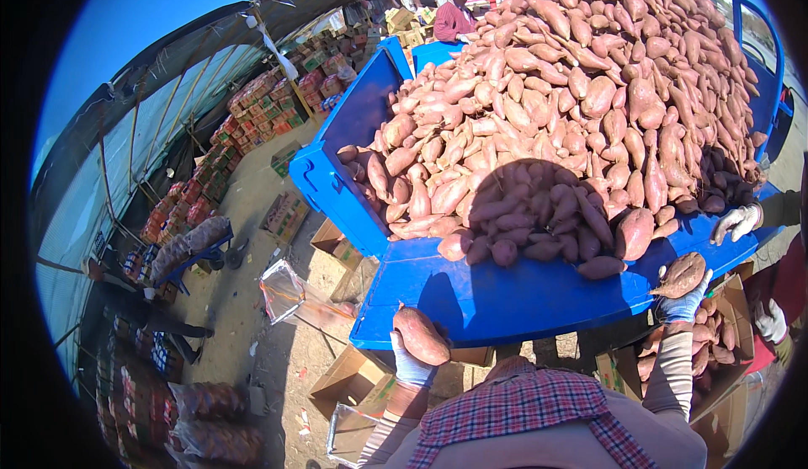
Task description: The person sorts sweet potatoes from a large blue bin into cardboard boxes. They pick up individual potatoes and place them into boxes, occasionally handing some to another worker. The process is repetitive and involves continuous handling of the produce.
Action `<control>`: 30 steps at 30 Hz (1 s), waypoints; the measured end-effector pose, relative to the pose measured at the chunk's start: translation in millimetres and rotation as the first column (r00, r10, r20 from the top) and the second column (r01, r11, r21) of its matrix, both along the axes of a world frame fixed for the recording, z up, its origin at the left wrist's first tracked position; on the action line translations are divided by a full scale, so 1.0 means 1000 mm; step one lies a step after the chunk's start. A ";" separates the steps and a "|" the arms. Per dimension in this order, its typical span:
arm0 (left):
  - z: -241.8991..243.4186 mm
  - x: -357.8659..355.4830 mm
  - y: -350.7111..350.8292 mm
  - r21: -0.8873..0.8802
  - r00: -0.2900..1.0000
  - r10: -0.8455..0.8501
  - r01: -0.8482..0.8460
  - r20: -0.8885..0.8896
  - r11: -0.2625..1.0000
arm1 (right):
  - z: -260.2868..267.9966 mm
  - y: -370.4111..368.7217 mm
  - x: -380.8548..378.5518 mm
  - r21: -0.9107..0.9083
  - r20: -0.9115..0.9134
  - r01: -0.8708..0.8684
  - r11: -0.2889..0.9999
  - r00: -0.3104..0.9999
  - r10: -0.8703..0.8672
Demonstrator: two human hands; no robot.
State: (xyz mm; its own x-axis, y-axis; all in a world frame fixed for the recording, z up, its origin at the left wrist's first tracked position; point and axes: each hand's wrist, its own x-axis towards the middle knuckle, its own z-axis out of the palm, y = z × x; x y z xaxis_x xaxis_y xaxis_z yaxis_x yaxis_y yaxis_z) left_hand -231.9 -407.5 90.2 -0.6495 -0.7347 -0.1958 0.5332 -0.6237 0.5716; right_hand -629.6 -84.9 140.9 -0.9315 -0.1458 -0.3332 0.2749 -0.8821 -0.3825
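Observation:
My left hand [411,368], in a white and blue work glove, grips a large sweet potato [421,336] just over the near edge of the blue metal truck bed [416,279]. Over to the right, my gloved right hand [687,305] holds another large sweet potato [682,276], browner and rounder. A big heap of sweet potatoes [555,109] covers most of the bed beyond both hands. My shadow falls across the front of the heap and the bare blue strip.
Open cardboard boxes [353,377] stand below the bed's edge; one box [735,317] at right holds sweet potatoes. A co-worker's gloved hands [737,223] are at right. Another person [456,17] works behind the heap. Stacked cartons [259,106] and a person with a loaded cart [189,254] are left.

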 end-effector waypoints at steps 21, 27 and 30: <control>-0.002 0.001 0.000 -0.001 0.992 0.018 -0.018 0.124 1.000 | -0.028 -0.048 0.001 -0.029 -0.158 -0.500 0.866 0.857 0.490; -0.007 0.003 -0.002 0.076 0.990 0.025 -0.036 0.140 0.996 | -0.020 -0.051 0.006 -0.036 -0.158 -0.494 0.868 0.861 0.484; -0.001 0.001 0.002 0.090 0.991 0.029 -0.041 0.133 0.995 | -0.025 -0.048 0.003 -0.039 -0.198 -0.511 0.859 0.847 0.494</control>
